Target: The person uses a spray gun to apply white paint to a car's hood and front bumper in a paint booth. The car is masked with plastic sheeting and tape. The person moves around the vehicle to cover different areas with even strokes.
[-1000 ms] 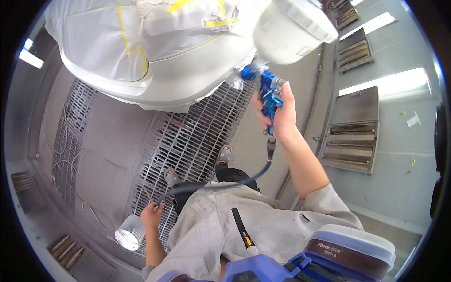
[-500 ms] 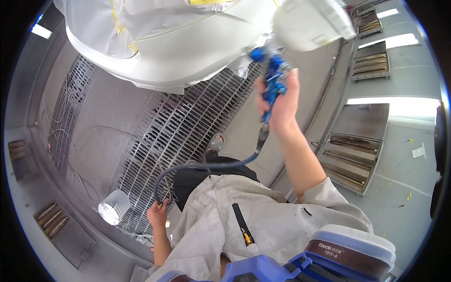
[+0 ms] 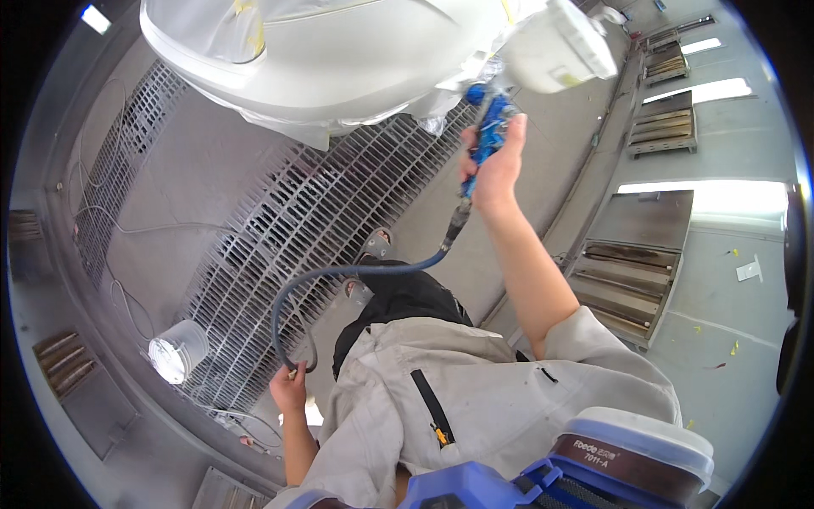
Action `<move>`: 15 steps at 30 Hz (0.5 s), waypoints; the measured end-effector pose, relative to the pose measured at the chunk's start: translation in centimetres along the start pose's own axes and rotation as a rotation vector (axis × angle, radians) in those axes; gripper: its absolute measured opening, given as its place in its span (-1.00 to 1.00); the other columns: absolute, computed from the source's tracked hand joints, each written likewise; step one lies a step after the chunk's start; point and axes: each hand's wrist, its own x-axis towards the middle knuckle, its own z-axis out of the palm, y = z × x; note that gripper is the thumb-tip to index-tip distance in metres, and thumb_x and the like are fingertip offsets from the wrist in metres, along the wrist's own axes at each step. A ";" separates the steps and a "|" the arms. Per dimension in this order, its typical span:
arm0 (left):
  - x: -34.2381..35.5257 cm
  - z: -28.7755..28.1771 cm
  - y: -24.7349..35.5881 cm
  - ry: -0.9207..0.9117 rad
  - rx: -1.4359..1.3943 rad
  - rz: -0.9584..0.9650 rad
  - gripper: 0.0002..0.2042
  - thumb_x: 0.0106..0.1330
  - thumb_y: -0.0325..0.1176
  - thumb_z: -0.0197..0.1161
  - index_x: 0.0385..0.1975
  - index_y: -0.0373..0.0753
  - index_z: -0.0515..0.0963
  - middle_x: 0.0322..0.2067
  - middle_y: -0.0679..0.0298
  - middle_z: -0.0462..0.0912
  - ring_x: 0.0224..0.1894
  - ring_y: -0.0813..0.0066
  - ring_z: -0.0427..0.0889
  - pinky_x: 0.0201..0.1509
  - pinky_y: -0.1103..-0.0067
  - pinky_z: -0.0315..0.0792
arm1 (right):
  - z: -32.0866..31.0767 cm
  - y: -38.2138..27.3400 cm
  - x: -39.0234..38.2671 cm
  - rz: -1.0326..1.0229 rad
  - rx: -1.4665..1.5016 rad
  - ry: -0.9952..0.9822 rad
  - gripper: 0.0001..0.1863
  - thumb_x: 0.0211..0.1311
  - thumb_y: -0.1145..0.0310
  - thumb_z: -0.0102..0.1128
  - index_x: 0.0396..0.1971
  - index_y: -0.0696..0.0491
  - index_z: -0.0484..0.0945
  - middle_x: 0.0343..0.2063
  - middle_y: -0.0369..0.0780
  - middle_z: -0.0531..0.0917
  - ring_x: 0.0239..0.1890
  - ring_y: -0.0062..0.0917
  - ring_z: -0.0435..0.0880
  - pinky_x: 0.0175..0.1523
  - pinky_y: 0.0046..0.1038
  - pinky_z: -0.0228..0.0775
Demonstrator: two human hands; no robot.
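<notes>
My right hand [image 3: 496, 170] is wrapped round the handle of a blue spray gun [image 3: 490, 127], raised before the right end of a white car body part [image 3: 339, 72]. A whitish paint cup [image 3: 555, 51] sits on top of the gun, tilted and a little blurred. From the gun's base a dark air hose [image 3: 348, 270] curves down to the left. My left hand [image 3: 290, 388] is closed round this hose at about waist height. Plastic film and yellow tape [image 3: 254, 34] cover part of the white body.
Metal floor grating [image 3: 280, 229] runs beneath, with my sandalled feet beside it. A translucent bucket [image 3: 180, 349] stands at the left, near a thin hose [image 3: 170, 227] lying along the floor. Louvred vent panels [image 3: 627, 280] line the right wall.
The white body sits higher in the picture and the bucket farther left. My right hand and the spray gun have shifted slightly left. Both hands keep their hold, and a second foot now shows.
</notes>
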 end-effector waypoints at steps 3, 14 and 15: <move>-4.3 0.8 -3.0 -0.022 -0.052 -0.115 -0.73 0.23 -0.13 0.55 -0.32 -0.23 0.76 -0.55 0.13 0.71 -0.48 0.24 0.68 -0.30 0.42 0.51 | 0.9 2.4 -3.0 0.179 0.081 -0.286 -0.15 0.44 -0.48 -0.41 -0.36 0.09 0.49 -0.51 -0.29 0.51 -0.73 -0.62 0.31 -0.62 -0.49 0.20; -9.7 -0.5 0.0 0.094 0.157 0.046 -0.82 0.23 -0.38 0.51 -0.42 -0.30 0.62 -0.46 0.15 0.57 -0.44 0.16 0.56 -0.34 0.36 0.44 | -4.1 4.9 3.7 -0.023 -0.025 -0.069 -0.19 0.49 -0.43 -0.50 -0.36 0.07 0.44 -0.51 -0.27 0.51 -0.73 -0.59 0.28 -0.62 -0.42 0.19; -9.7 0.0 0.2 0.113 0.111 0.050 -0.83 0.26 -0.39 0.49 -0.41 -0.31 0.62 -0.47 0.12 0.53 -0.45 0.15 0.52 -0.34 0.38 0.41 | -3.8 6.1 4.3 -0.014 0.013 -0.035 -0.18 0.49 -0.43 -0.51 -0.36 0.07 0.44 -0.51 -0.26 0.51 -0.73 -0.58 0.28 -0.62 -0.42 0.18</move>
